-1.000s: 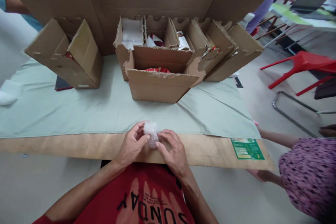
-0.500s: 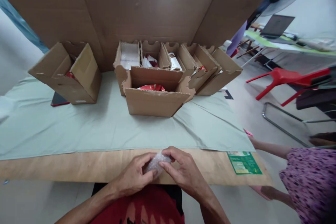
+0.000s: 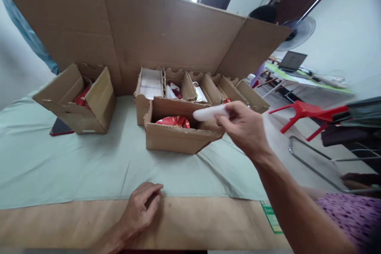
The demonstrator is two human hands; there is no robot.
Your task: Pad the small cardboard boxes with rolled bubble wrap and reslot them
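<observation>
My right hand (image 3: 242, 125) pinches a bubble-wrapped bundle (image 3: 210, 112) between thumb and fingers. It holds the whitish, elongated bundle above the right part of the front cardboard box (image 3: 171, 143). Inside that box lies a shiny red packet (image 3: 175, 121). Low on the near side, my left hand (image 3: 144, 206) rests at the boundary of cloth and bare wood. Its fingers are loosely bent, the thumb stands apart from them, and nothing is in it.
Behind stands a row of narrow cardboard boxes, one holding bubble wrap sheets (image 3: 151, 81). Another cardboard box (image 3: 89, 117) with red packets is on the left, beside a dark flat object (image 3: 61, 127). A tall cardboard panel (image 3: 166, 27) closes the back. At right is a person's purple patterned garment (image 3: 348, 214).
My right hand has carried the bubble-wrapped bundle forward and up, from the table's near edge to above the front box. My left hand has let go of it. The view has tilted upward.
</observation>
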